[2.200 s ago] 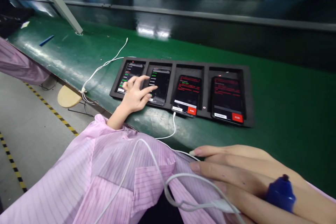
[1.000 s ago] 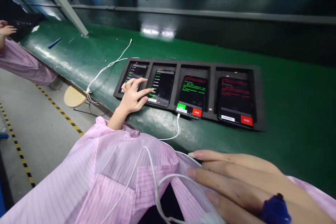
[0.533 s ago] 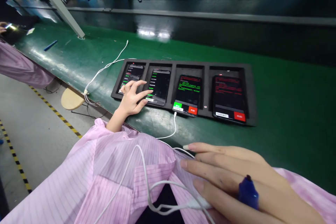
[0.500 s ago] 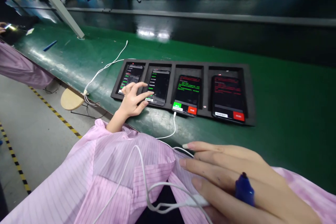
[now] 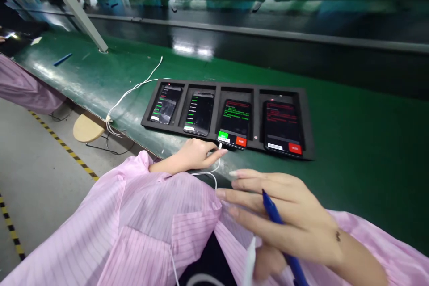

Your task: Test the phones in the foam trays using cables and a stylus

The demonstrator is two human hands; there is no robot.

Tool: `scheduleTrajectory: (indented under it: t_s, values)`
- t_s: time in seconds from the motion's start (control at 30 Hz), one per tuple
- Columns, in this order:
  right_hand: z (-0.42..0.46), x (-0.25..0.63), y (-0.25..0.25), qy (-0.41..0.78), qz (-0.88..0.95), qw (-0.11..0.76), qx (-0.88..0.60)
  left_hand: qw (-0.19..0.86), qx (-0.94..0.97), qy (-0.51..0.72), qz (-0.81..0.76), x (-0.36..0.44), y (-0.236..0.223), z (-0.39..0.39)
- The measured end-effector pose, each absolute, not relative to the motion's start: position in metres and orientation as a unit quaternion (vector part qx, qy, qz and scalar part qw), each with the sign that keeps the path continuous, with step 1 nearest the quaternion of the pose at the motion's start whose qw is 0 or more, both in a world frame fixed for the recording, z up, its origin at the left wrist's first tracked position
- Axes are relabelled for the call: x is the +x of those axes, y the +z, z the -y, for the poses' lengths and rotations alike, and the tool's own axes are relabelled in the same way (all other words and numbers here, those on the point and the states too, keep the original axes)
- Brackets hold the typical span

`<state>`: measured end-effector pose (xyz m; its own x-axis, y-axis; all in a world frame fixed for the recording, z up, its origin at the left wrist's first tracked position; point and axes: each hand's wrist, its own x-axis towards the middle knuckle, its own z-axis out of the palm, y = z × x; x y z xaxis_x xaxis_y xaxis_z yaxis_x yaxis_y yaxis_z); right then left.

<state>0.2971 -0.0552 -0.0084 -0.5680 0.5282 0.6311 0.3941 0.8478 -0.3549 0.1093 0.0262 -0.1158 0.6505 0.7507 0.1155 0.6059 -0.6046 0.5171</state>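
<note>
L hand [image 5: 197, 154] pinches the white plug [image 5: 220, 146] at lower edge of 3rd phone [image 5: 237, 120] from left, lying face-up in black tray [image 5: 306, 132] on green table [image 5: 362, 152]. R hand [image 5: 295, 221] is w/ blue pen [image 5: 273, 210] in its grasp; abt. white connector [image 5: 250, 259], I cannot tell.

On the green flat workbench [image 5: 355, 147], a dark rectangular tray [image 5: 306, 136] is set, each of its four compartments occupied by one of the black rectangular phones [image 5: 199, 114]. Before the third from left, a thin white cable [image 5: 220, 146] is met by the left hand [image 5: 197, 154]. Nearer, to the right, a slim blue pen [image 5: 272, 208] is lodged between the fingers of the right hand [image 5: 284, 214]. Left of the tray, loose white cords [image 5: 129, 91] are strewn; behind these, a grey straight post [image 5: 80, 20] is planted. Below the bench's edge, a pale round stool [image 5: 87, 128] is placed.
</note>
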Motion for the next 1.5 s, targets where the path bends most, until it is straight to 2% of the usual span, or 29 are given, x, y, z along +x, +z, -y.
scheduleTrajectory:
  t_s: [0.07,0.2,0.23,0.43,0.6,0.83,1.17,1.5]
  values:
    - [0.046,0.302,-0.022,0.056,0.89,0.405,-0.201,0.231,0.874,0.155,-0.399,0.113,-0.118,-0.027]
    - [0.027,0.311,-0.06,0.017,0.814,0.532,-0.233,0.255,0.862,0.146,-0.413,0.118,-0.119,-0.027]
    - [0.023,0.313,-0.069,0.008,0.804,0.538,-0.254,0.26,0.859,0.147,-0.417,0.119,-0.119,-0.027]
    - [0.003,0.321,-0.114,-0.034,0.817,0.438,-0.374,0.299,0.838,0.176,-0.421,0.12,-0.124,-0.025]
    - [0.004,0.317,-0.129,-0.048,0.829,0.362,-0.423,0.297,0.835,0.192,-0.421,0.12,-0.127,-0.025]
    - [0.004,0.317,-0.123,-0.043,0.822,0.343,-0.452,0.337,0.804,0.174,-0.458,0.125,-0.12,-0.024]
    - [0.003,0.335,-0.127,-0.071,0.789,0.338,-0.508,0.256,0.824,0.042,-0.504,0.134,-0.086,-0.027]
    - [-0.003,0.329,-0.133,-0.045,0.773,0.301,-0.556,0.217,0.851,-0.01,-0.479,0.132,-0.086,-0.027]
